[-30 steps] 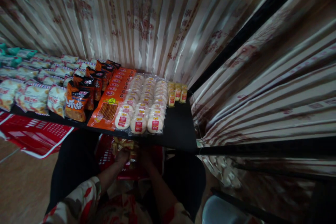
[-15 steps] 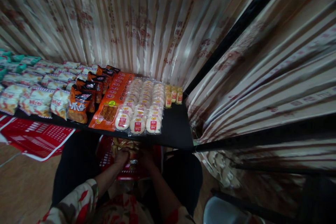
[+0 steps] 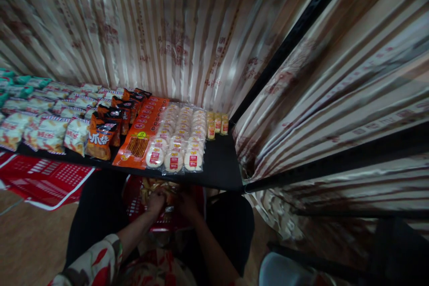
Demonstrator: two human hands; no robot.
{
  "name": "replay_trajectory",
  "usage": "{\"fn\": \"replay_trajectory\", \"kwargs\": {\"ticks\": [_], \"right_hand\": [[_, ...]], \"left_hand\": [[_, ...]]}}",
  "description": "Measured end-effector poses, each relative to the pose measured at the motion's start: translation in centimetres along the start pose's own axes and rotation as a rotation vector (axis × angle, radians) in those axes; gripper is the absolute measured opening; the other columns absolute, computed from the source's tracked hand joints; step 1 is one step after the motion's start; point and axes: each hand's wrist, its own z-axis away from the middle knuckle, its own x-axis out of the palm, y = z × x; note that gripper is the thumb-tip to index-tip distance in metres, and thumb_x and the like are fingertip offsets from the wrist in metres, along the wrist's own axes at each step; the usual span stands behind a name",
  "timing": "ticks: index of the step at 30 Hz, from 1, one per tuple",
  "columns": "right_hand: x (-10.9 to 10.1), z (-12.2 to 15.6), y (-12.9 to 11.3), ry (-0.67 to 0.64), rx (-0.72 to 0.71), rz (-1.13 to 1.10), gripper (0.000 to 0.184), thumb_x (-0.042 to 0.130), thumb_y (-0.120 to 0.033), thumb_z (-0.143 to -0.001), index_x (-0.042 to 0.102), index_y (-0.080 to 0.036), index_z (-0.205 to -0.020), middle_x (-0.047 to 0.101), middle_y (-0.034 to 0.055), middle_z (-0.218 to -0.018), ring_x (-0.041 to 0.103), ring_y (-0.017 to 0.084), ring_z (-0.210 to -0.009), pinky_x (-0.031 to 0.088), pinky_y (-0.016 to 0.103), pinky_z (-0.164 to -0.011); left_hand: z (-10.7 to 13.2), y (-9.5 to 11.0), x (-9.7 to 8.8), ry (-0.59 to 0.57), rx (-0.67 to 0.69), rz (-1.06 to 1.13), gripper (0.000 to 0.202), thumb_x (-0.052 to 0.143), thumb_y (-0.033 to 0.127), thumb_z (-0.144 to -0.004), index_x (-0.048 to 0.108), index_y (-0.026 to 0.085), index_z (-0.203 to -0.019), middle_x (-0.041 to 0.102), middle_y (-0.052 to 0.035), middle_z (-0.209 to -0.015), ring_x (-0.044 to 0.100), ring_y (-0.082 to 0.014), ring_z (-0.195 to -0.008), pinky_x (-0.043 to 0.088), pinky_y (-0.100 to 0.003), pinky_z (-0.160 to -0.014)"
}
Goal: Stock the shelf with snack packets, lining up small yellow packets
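Both my hands are down in a red basket [image 3: 136, 205] just below the black shelf's front edge. My left hand [image 3: 156, 201] is closed on a clear packet of yellow snacks [image 3: 157, 186] lying in the basket. My right hand [image 3: 186, 202] is beside it at the same packet, its fingers curled; the dim light hides how firmly it grips. On the shelf [image 3: 221, 165] above lie rows of round white cakes [image 3: 177, 138], flat orange packets [image 3: 142, 132], and small yellow packets [image 3: 216, 124].
Dark orange snack bags [image 3: 103, 132] and white bags [image 3: 47, 129] fill the shelf's left part. A second red basket [image 3: 43, 178] sits low at the left. Striped curtains hang behind and to the right, with a black pole [image 3: 291, 35] between them. A grey stool [image 3: 284, 272] is at my right.
The view has drifted slightly, so the shelf sits a little further left and lower. Both hands have stayed in the basket on the snack packet.
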Motion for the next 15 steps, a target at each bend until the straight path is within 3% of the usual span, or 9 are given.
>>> {"fn": "replay_trajectory", "kwargs": {"ticks": [11, 15], "right_hand": [[-1.5, 1.5, -0.2, -0.02, -0.001, -0.032, 0.039, 0.038, -0.013, -0.085, 0.06, -0.017, -0.118, 0.065, 0.0096, -0.117, 0.06, 0.019, -0.107, 0.043, 0.026, -0.09], [-2.3, 2.1, -0.5, -0.024, -0.015, -0.015, 0.041, 0.039, -0.018, -0.086, 0.056, -0.019, -0.123, 0.064, 0.0095, -0.119, 0.06, 0.021, -0.108, 0.043, 0.029, -0.09]], "left_hand": [[1.6, 1.4, -0.3, -0.024, 0.08, 0.041, 0.021, 0.048, 0.011, -0.07, 0.065, 0.017, -0.08, 0.063, 0.0023, -0.062, 0.061, -0.0154, -0.062, 0.045, -0.022, -0.058], [2.0, 2.0, -0.1, -0.009, 0.135, 0.045, 0.018, 0.048, 0.011, -0.069, 0.064, 0.017, -0.077, 0.065, -0.0002, -0.07, 0.063, -0.0163, -0.07, 0.047, -0.024, -0.067]]}}
